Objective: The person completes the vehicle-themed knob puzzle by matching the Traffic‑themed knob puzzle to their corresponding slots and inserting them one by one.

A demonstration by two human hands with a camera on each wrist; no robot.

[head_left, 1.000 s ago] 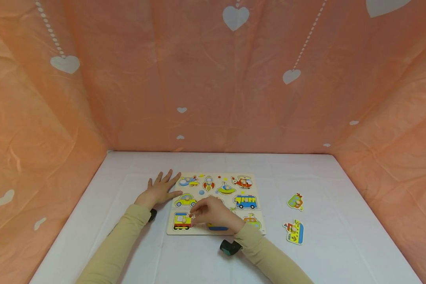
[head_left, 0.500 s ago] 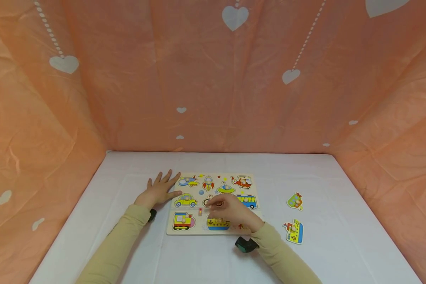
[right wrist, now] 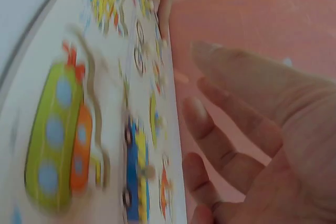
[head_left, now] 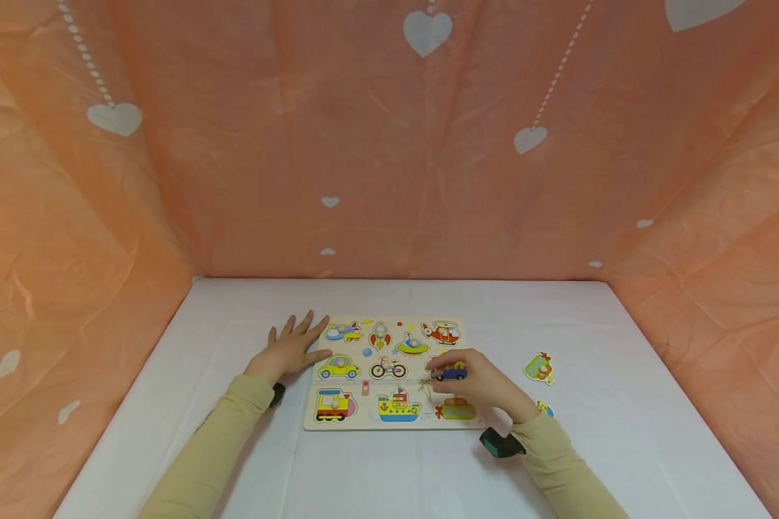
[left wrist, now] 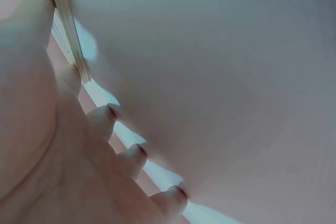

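Observation:
A wooden knob puzzle board (head_left: 363, 427) with vehicle pictures lies mid-table. My left hand (head_left: 288, 358) is spread at its left edge, thumb and index fingertip on the border. My right hand (head_left: 487, 380) hovers over the board's right side, holding nothing, fingers loosely bent and apart from the thumb. It partly covers the bus piece (head_left: 451, 373). Below it is the submarine recess (right wrist: 58, 135), with a printed picture and no knob. The ship recess (head_left: 399, 407) likewise has no knob. The train piece (head_left: 335, 405) sits in its place at lower left.
Right of the board, a submarine piece (head_left: 540, 367) lies on the white table (head_left: 363, 476). A ship piece (head_left: 545, 409) near it is mostly hidden behind the right forearm. Orange cloth (head_left: 389, 180) with white hearts encloses the back and sides.
My right hand has moved rightward from beside the train piece, across the ship recess, to the board's right side. The bicycle and ship recess came into view. My left hand stays put.

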